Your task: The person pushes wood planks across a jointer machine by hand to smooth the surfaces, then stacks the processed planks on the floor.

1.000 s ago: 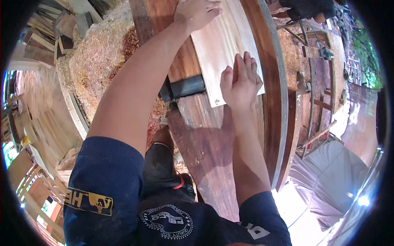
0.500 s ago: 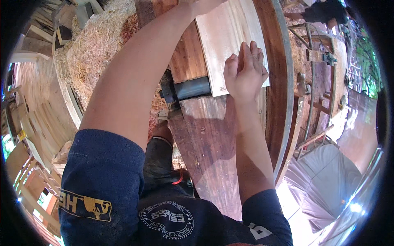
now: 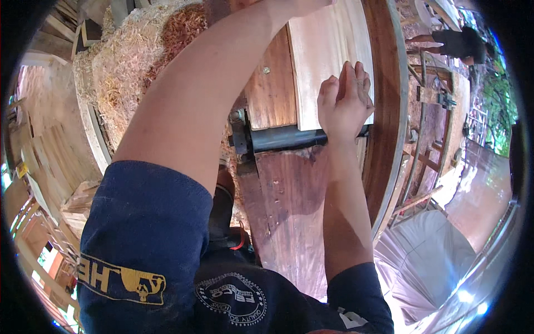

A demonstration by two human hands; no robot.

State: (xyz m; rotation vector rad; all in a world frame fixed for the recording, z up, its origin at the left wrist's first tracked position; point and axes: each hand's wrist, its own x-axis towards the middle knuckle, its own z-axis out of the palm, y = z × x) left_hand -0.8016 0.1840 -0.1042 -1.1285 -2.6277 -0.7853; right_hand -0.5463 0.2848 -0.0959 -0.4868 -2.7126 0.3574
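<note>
I see a pale board (image 3: 314, 67) under the right hand (image 3: 345, 111), whose fingers sit close together, thumb apart. Farther ahead, the left hand (image 3: 312, 4) is cut off; I can't tell its grip. A black cylinder (image 3: 286, 139) crosses beneath the right wrist; wood shavings (image 3: 125, 83) heap well left.

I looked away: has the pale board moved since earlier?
Yes, the pale board moved forward: its near end previously reached past the black roller; now it stops around the roller's far edge.
</note>
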